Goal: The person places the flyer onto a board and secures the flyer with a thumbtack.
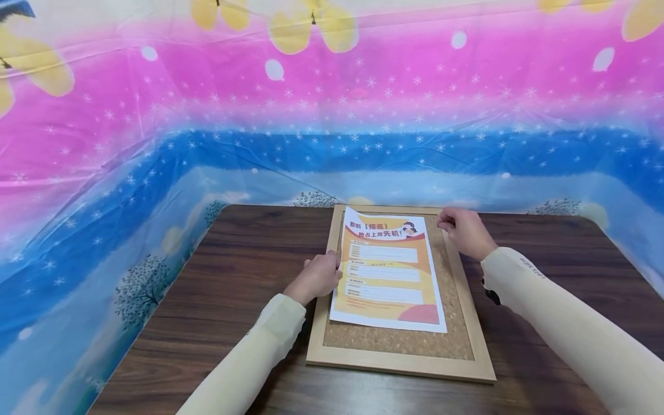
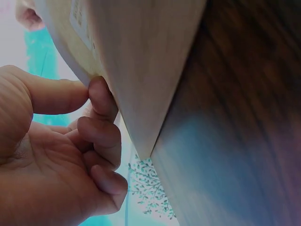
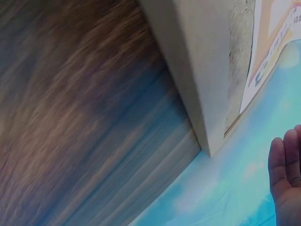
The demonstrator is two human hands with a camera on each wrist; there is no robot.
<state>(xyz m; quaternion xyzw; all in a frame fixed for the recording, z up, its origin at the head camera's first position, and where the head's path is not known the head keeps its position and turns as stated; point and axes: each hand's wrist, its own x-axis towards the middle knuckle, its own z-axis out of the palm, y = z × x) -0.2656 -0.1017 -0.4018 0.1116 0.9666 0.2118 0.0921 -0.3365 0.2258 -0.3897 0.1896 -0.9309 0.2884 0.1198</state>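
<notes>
A printed poster [image 1: 386,271] in yellow, orange and white lies over a cork board [image 1: 394,344] with a pale wooden frame; its top left corner curls up. At the poster's left edge, my left hand [image 1: 320,275] pinches the paper between thumb and index finger, as the left wrist view shows close up [image 2: 56,136]. My right hand [image 1: 465,231] is above the board's top right corner, a little apart from the poster. In the right wrist view only part of that hand [image 3: 288,169] shows, its visible fingers fairly straight and nothing seen in it.
The board lies on a dark brown wooden table [image 1: 233,271], near its far edge. Behind and beside the table hangs a pink and blue cloth [image 1: 332,127] with snowflakes, trees and yellow butterflies.
</notes>
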